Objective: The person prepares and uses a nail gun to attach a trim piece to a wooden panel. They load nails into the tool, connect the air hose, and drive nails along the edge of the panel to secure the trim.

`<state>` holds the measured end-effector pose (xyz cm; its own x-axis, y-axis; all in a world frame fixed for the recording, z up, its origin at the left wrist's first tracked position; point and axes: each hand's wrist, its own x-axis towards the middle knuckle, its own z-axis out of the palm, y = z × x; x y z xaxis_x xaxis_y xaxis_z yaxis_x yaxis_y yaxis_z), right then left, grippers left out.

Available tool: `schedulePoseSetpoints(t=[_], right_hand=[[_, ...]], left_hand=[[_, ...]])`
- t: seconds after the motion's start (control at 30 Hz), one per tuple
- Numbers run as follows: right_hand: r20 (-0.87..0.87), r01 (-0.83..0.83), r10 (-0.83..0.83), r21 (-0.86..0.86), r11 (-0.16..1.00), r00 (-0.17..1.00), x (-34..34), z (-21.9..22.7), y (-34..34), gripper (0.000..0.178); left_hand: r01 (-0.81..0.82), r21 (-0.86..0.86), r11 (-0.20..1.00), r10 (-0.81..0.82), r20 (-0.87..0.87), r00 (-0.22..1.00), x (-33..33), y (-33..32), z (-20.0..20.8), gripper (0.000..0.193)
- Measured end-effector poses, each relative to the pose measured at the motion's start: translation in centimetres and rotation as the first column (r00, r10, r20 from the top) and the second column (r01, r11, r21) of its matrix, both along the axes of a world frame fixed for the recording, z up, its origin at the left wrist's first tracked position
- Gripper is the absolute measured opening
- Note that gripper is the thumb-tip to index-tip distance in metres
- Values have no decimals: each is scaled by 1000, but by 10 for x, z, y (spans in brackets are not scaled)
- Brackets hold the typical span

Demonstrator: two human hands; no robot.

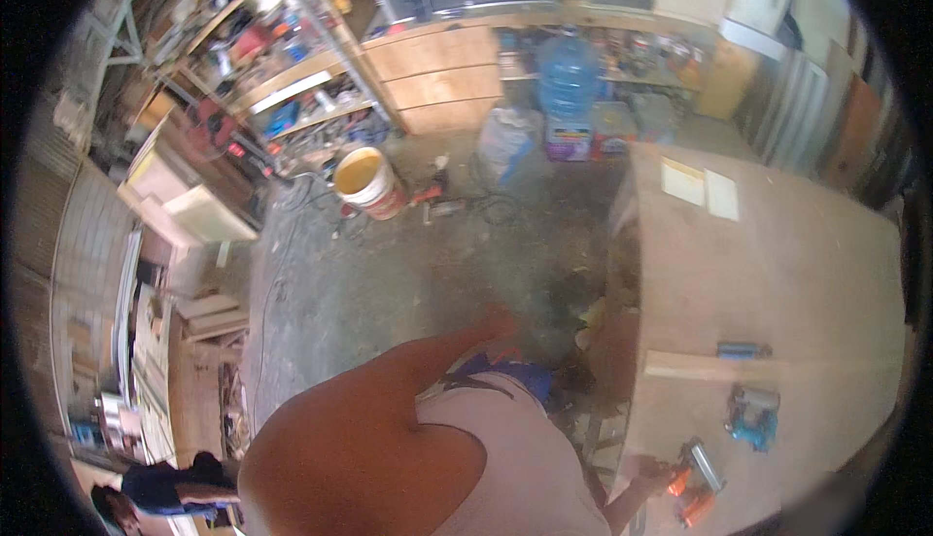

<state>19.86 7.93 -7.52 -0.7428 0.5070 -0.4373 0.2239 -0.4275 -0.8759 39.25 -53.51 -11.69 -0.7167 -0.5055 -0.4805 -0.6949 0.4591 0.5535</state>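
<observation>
My left arm stretches forward over the floor, and my left hand (499,322) is smeared, so its fingers cannot be read. Nothing distinct shows in it. At the near left edge of the wooden worktable (768,254), my right hand (646,483) meets an orange and silver nail gun (695,487). Blur hides whether its fingers close round the tool. Farther right on the table lies a blue and grey power tool (753,419). Beyond that is a small blue cylindrical thing (743,349), by a pale wooden strip (680,366).
Two pale rectangular pieces (702,186) lie at the table's far end. A white bucket (369,184) stands on the floor near a red tool (428,191) and cables. Behind are a large blue water bottle (569,79) and cluttered shelves (292,79). Another person (170,492) is at lower left.
</observation>
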Motion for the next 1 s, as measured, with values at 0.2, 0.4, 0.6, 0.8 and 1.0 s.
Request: schedulePoseSetpoints(t=[0.2,0.4,0.6,0.8,1.0], right_hand=[[-83,8,33,447,895,996,-18,92,-104,33],[37,-345,400,580,738,916,-15,105,-247,33],[283,-721,699,506,473,657,5,87,-407,33],[542,-922,771,356,151,335,14,70,-504,34],[656,-972,750,220,-84,83,-13,55,-579,35]], left_hand=[[-28,-238,971,147,502,852,264,-27,-24,19],[344,33,938,-312,507,803,328,-2,-58,28],[-69,121,990,12,424,906,339,-63,-129,27],[-455,-167,875,471,72,879,352,-228,-103,22],[-600,-159,784,521,-356,776,358,-300,-85,8]])
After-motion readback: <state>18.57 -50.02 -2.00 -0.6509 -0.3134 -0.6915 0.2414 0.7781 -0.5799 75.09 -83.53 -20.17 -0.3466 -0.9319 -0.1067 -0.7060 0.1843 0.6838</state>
